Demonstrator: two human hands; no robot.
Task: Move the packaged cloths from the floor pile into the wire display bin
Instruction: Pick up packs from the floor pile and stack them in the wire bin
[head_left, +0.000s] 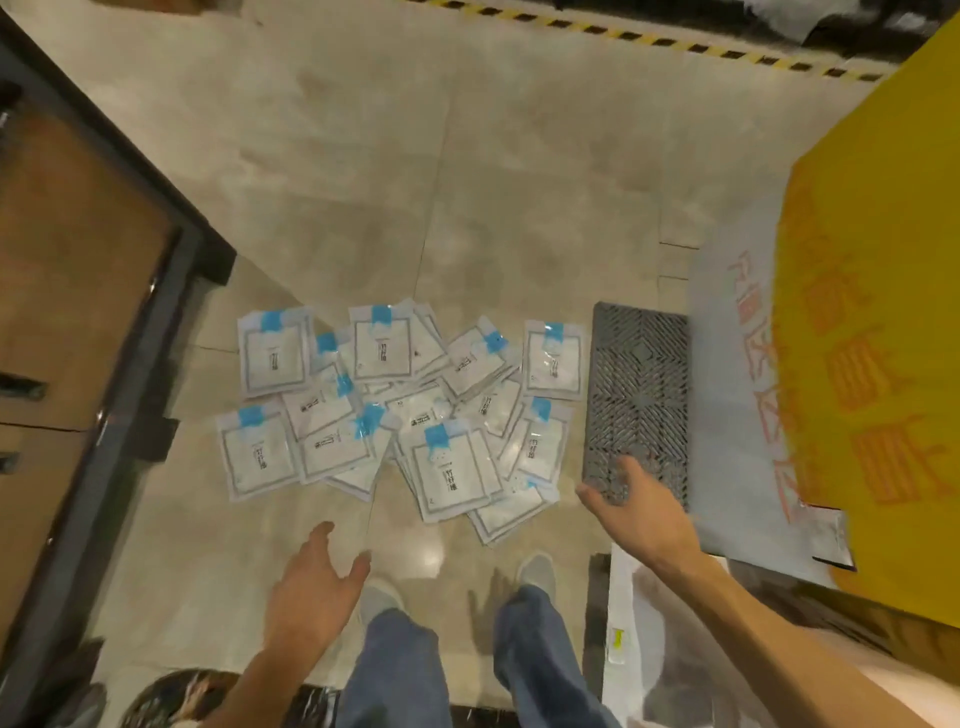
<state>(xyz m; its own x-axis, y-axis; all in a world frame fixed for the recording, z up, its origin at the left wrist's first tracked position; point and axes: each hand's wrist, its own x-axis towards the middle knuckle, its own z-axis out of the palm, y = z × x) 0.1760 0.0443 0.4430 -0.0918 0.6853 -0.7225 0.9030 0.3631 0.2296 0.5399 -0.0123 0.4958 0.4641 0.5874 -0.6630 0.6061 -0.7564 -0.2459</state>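
Head view: left hand (311, 587) and right hand (631, 501) reach down, fingers spread, empty, above the packaged cloths (400, 410).

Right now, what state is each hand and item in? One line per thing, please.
Left hand: open, holding nothing, above the floor short of the pile.
Right hand: open, empty, fingers spread in front of the grey grid panel.
Packaged cloths: all sealed, lying flat and overlapping in a loose pile on the floor.
Grey grid panel: lying flat on the floor beside the pile.
Wire display bin: not identifiable in this view.
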